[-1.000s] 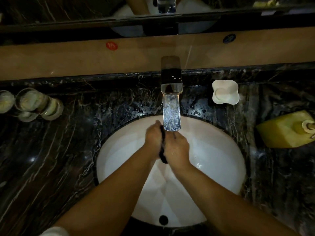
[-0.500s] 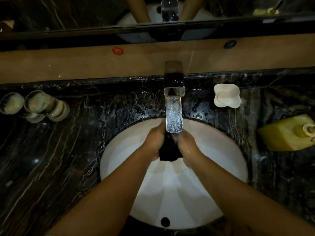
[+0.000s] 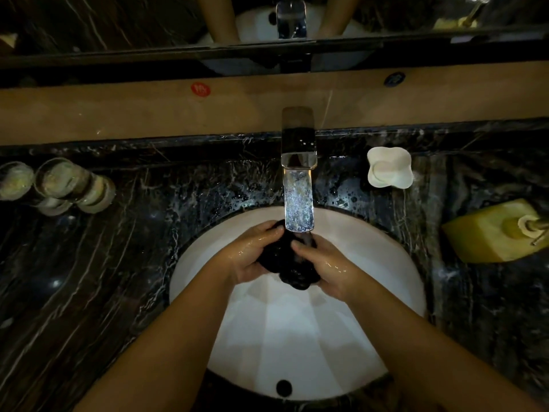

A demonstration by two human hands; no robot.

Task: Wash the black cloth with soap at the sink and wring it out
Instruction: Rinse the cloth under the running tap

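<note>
The black cloth (image 3: 292,263) is bunched into a wet wad over the white sink basin (image 3: 386,281), just under the spout of the chrome faucet (image 3: 298,185). My left hand (image 3: 251,257) grips its left side and my right hand (image 3: 329,269) grips its right side, both wet and glistening. The cloth's lower end hangs below my fingers. A white soap dish (image 3: 389,167) with a pale bar sits on the counter right of the faucet. A yellow-green soap dispenser bottle (image 3: 499,230) stands at the far right.
Dark veined marble counter (image 3: 89,278) surrounds the basin, wet and speckled with drops near the faucet. Several glass tumblers (image 3: 59,185) stand at the back left. A brown ledge (image 3: 118,111) and a mirror run along the back. The overflow hole (image 3: 283,387) is at the basin's near wall.
My hands went from pressed together with the cloth squeezed thin between them to spread apart, and the cloth now shows as a larger bunched wad under the faucet spout.
</note>
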